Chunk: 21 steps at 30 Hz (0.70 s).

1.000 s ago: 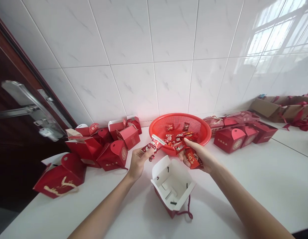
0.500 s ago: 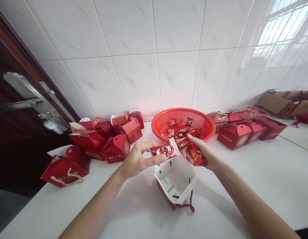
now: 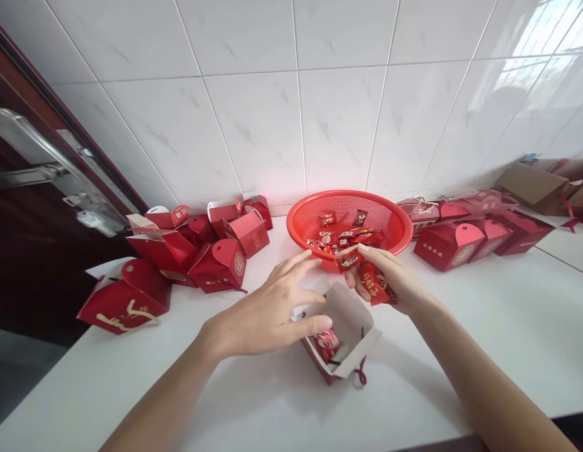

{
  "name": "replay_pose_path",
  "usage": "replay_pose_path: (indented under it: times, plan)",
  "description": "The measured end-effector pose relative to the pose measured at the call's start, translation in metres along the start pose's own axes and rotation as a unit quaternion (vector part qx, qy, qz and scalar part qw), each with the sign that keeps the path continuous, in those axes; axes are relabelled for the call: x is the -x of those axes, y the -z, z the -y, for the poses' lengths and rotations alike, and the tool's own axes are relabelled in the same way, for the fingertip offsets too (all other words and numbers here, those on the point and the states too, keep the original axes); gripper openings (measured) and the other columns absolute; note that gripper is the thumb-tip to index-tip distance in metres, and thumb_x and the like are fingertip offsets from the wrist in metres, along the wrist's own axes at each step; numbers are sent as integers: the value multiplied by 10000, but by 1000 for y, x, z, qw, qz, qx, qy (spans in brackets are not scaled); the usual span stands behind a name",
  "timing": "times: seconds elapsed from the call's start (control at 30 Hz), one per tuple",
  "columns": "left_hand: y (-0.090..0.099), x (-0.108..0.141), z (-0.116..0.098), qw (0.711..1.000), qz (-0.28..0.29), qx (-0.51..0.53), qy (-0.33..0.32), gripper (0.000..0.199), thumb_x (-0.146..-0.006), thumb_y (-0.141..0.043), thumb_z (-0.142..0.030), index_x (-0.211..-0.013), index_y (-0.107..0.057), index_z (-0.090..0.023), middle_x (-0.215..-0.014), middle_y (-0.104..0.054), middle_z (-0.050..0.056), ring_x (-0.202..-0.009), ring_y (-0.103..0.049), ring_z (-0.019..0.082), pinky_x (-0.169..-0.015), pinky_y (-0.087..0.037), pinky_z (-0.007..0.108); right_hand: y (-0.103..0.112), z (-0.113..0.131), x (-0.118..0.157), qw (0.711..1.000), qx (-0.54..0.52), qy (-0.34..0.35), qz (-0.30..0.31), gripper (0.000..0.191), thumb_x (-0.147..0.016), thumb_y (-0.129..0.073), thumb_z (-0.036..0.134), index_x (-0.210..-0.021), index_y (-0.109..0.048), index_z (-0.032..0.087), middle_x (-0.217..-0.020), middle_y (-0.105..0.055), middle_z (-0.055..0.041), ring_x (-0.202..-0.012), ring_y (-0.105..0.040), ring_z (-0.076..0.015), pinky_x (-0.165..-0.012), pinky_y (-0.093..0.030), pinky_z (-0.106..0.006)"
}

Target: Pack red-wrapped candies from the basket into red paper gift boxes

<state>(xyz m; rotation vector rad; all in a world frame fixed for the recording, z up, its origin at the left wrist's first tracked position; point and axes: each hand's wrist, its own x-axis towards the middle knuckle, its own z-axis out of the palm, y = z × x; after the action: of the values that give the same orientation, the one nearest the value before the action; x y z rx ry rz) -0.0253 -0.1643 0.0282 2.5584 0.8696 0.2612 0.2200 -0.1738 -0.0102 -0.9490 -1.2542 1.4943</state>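
Note:
My left hand (image 3: 277, 307), fingers spread and holding nothing, hovers over the left rim of an open red gift box (image 3: 350, 314) with a white inside. One red wrapped candy (image 3: 327, 342) lies in that box, slightly blurred. A dark red cord hangs from the box's near right side. Just above its far right side, my right hand (image 3: 390, 276) is closed around several wrapped candies (image 3: 373, 284), red and orange-red. Right behind the hands stands a red plastic basket (image 3: 298, 220) with several more wrapped candies in it.
Several red gift boxes (image 3: 218, 263) stand at the left, one with a cream cord handle. More red boxes (image 3: 449, 245) are grouped right of the basket. A brown cardboard box (image 3: 531, 185) stands at the far right. Tiled wall behind; a door with a metal handle (image 3: 27, 176) at left.
My left hand has let go of the red candy, which is now inside the open box, and its fingers have spread. My right hand still holds its candies. The view has tilted down slightly.

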Motion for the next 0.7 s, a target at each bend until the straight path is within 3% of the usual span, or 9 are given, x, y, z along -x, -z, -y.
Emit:
replay_pose_path:
  times: [0.17,0.3,0.4,0.5,0.6,0.7]
  plan:
    - [1,2,2,1000,11,13,9,282,-911,-673,-450,-1114,-782,-286,-1407,-656,67,-1405,-516,348,-1004,-537,392,1,7,5,999,27,22,-6,493,-898,-611,644,-932,-687,158,-615,-641,-24,-383,-398,-83,-364,-257,-234]
    - [3,4,0,998,27,60,-15,451,-850,-738,-428,-1287,-701,-321,-1282,-727,29,-1222,-669,288,-878,-537,264,-3,22,12,989,119,46,70,484,-955,-560,602,-935,-737,153,-537,-519,23,-418,-342,-78,-393,-230,-235]
    - [6,6,-1,997,62,51,-10,590,-825,-761,-446,-1384,-627,-313,-1330,-701,47,-1214,-669,297,-891,-524,274,-12,35,16,957,236,43,165,455,-970,-575,551,-845,-746,148,-574,-519,9,-502,-411,-92,-450,-303,-234]
    - [7,7,-1,995,81,58,1,531,-803,-774,-459,-1301,-675,-301,-1321,-702,58,-1198,-672,309,-862,-522,275,-22,41,17,912,345,35,219,400,-985,-585,482,-798,-743,166,-645,-607,-17,-549,-483,-106,-488,-359,-236]
    - [6,9,-2,993,61,102,-3,549,-763,-803,-428,-1285,-686,-303,-1256,-727,43,-1141,-695,297,-838,-520,265,-30,44,14,879,423,66,210,311,-983,-609,379,-781,-752,191,-599,-604,-1,-501,-471,-100,-465,-329,-238]
    - [3,10,-1,990,32,135,-10,535,-727,-824,-419,-1240,-718,-309,-1139,-752,16,-1002,-727,263,-757,-514,246,-35,51,10,875,443,114,155,226,-958,-634,305,-805,-754,188,-562,-587,12,-482,-468,-99,-452,-309,-242]
